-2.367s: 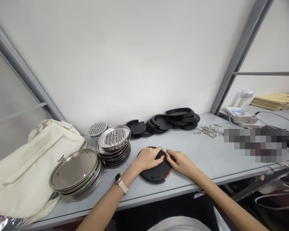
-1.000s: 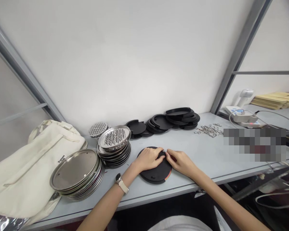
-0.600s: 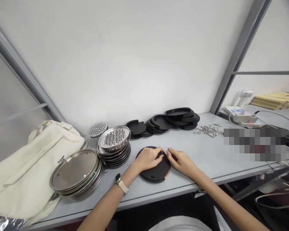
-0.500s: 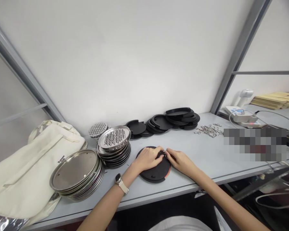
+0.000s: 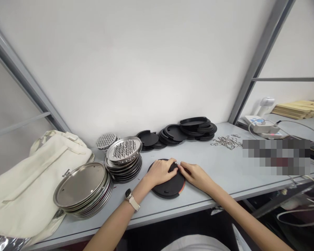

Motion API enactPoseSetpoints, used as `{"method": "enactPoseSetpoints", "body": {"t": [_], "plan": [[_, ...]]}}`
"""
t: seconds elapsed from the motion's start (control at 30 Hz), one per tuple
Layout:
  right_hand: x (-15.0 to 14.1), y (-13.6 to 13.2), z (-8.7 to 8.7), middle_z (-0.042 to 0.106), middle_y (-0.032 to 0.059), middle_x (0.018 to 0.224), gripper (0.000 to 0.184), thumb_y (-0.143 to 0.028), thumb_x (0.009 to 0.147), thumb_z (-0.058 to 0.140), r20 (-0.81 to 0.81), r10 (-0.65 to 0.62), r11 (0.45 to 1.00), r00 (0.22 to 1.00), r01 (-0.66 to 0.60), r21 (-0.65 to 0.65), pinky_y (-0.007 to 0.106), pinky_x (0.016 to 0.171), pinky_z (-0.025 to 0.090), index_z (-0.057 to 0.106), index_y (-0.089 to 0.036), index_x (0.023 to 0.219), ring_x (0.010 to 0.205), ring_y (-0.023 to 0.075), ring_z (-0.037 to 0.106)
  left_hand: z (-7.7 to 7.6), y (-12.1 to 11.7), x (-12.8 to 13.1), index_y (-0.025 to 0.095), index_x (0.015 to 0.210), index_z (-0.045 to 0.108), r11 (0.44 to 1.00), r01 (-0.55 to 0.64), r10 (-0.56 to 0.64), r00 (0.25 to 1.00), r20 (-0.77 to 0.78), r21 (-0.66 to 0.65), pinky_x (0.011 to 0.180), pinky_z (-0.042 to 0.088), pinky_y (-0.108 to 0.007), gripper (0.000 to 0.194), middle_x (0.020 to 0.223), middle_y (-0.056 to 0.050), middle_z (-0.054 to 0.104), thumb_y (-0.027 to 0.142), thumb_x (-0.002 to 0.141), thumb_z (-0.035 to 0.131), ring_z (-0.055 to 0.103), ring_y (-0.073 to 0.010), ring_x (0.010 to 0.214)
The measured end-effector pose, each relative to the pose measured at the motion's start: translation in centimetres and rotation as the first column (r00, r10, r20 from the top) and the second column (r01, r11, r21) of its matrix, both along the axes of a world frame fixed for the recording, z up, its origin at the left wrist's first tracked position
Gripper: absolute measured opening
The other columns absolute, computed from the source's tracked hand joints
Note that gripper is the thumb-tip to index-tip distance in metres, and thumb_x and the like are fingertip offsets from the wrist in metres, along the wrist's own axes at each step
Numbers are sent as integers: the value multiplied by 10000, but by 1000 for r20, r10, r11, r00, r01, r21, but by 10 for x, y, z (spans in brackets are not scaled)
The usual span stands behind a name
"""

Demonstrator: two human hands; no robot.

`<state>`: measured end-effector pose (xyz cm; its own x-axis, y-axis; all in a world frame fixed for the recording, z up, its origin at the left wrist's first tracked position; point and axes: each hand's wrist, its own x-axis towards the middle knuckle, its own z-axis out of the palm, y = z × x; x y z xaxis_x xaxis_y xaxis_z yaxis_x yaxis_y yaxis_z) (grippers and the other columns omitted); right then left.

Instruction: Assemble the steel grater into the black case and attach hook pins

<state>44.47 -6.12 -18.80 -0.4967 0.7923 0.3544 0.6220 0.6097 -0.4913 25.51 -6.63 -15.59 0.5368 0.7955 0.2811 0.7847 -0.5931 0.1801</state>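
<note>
A black round disc [image 5: 170, 186] lies flat on the table before me, with a red and yellow edge showing along its right side. My left hand [image 5: 161, 171] rests over its upper part, thumb and forefinger curled at the far right rim. There a small shiny metal hook [image 5: 176, 163] pokes out between the fingertips of both hands; its exact shape is mostly covered. Pinched together, the fingers of my right hand [image 5: 192, 174] meet it from the right. A watch [image 5: 132, 199] is on my left wrist.
Left of the disc stand stacked metal discs [image 5: 80, 184] and round graters [image 5: 124, 150], beside a cream cloth bag [image 5: 39, 177]. More black discs [image 5: 176, 133] line the wall. A pile of small metal hooks [image 5: 227, 142] lies to the right, near cables and a white device [image 5: 261, 123].
The small metal hook at the rim has turned and now shows higher, by my left forefinger. My right fingertips have shifted slightly left; the disc stays in place.
</note>
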Motion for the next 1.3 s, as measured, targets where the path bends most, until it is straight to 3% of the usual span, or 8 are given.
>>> {"method": "enactPoseSetpoints", "body": {"t": [0.23, 0.47, 0.67, 1.0, 1.3], "plan": [[0, -1, 2, 413, -53, 528, 256, -313, 932, 333, -5, 2, 1000, 1000, -2, 22, 217, 488, 273, 398, -219, 703, 452, 101, 379, 2, -1, 1, 201, 1129, 514, 1000, 14, -14, 1000, -23, 5, 646, 451, -284, 286, 874, -48, 678, 335, 886, 449, 650, -223, 774], [-1, -2, 3, 433, -47, 524, 258, -297, 929, 342, -6, 14, 997, 1000, -13, 70, 225, 483, 267, 421, -217, 697, 447, 101, 384, 7, -3, 2, 195, 1077, 544, 1000, 26, -26, 999, -35, -12, 581, 402, -245, 244, 707, -10, 630, 308, 873, 472, 622, -184, 674], [-1, -3, 3, 431, -48, 524, 271, -301, 935, 338, -21, 16, 997, 1000, -14, 81, 225, 487, 271, 410, -216, 687, 449, 98, 387, 7, -4, 2, 193, 996, 558, 998, 59, -60, 998, -17, -17, 549, 366, -233, 180, 685, 2, 607, 292, 872, 471, 590, -161, 623], [0, -4, 2, 415, -51, 531, 278, -295, 930, 345, -42, 34, 994, 999, -29, 106, 228, 492, 276, 385, -213, 668, 457, 92, 366, 6, -3, 2, 191, 1072, 543, 996, 76, -76, 997, 4, -54, 565, 378, -225, 231, 673, 8, 597, 274, 863, 492, 583, -151, 612], [2, -2, 2, 402, -61, 518, 260, -286, 914, 362, -122, -32, 998, 992, 38, 47, 213, 479, 290, 379, -217, 664, 453, 88, 355, 6, -4, 2, 194, 1032, 558, 995, 90, -90, 996, 3, -35, 599, 402, -233, 191, 654, 12, 591, 275, 883, 470, 601, -155, 638]]}}
